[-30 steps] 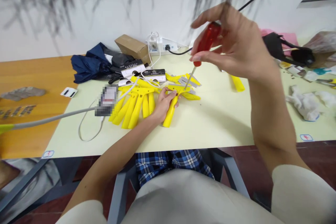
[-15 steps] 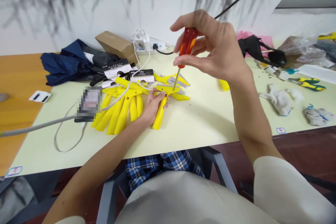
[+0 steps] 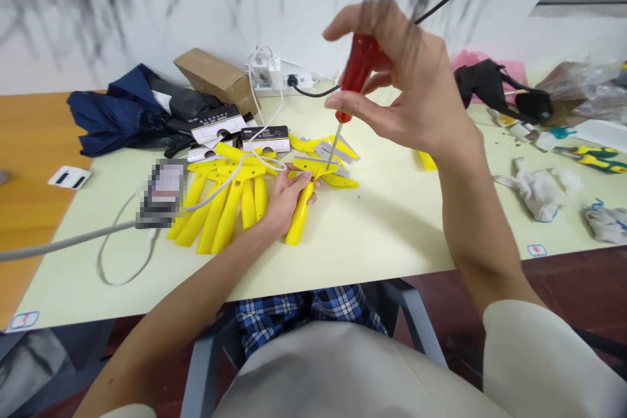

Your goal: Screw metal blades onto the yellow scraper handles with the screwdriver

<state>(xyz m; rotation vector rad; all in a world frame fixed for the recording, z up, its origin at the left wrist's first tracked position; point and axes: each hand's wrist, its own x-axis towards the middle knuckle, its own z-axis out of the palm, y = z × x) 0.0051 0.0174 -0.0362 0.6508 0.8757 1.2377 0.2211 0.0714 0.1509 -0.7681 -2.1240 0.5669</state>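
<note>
My right hand [image 3: 416, 88] is closed around the red handle of a screwdriver [image 3: 360, 68], thumb below and index finger curled over the top. Its thin shaft slants down to the left, with the tip on the flat head of a yellow scraper [image 3: 300, 217]. My left hand [image 3: 283, 199] grips that scraper near its neck, holding it low over the table with the handle towards me. To the left, several similar yellow scrapers [image 3: 230, 209] lie fanned out. Behind the held one are yellow heads with grey blades [image 3: 345, 149].
Printed black-and-white packages [image 3: 266, 139] and a cardboard box [image 3: 215, 78] are at the back, near a power strip [image 3: 298, 80]. A white cable [image 3: 215, 189] crosses the scrapers. Pliers with green-yellow handles [image 3: 595, 158] and crumpled white gloves [image 3: 533, 189] lie at right.
The screwdriver handle has tilted and shifted slightly right and up with my right hand, while its tip stays on the scraper head. My left hand keeps its hold. The view has shifted a little.
</note>
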